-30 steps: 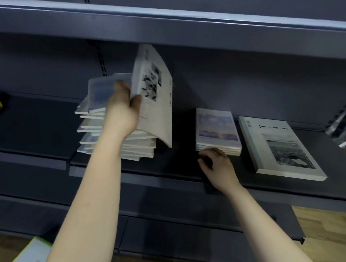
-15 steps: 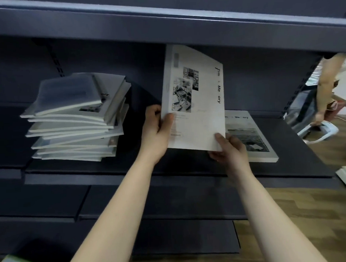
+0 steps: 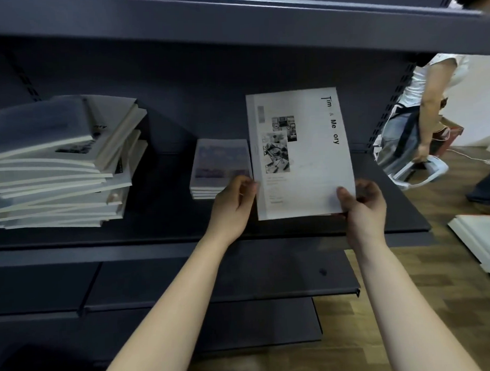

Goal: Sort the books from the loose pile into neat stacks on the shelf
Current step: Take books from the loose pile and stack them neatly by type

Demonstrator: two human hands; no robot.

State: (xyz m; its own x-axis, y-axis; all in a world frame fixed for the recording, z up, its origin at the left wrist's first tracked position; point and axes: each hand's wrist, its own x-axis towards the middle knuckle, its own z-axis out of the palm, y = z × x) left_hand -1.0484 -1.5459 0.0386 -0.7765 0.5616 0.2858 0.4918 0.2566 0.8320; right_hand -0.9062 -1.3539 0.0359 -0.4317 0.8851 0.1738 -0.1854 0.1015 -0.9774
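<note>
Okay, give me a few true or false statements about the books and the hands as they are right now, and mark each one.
1. The left hand and right hand both hold the book. True.
2. A small stack lies between the pile and the book. True.
3. The pile is squared up neatly. False: its books lie skewed, with edges sticking out.
4. The book lies flat on top of the pile. False: it is held up, to the right of the small stack.
</note>
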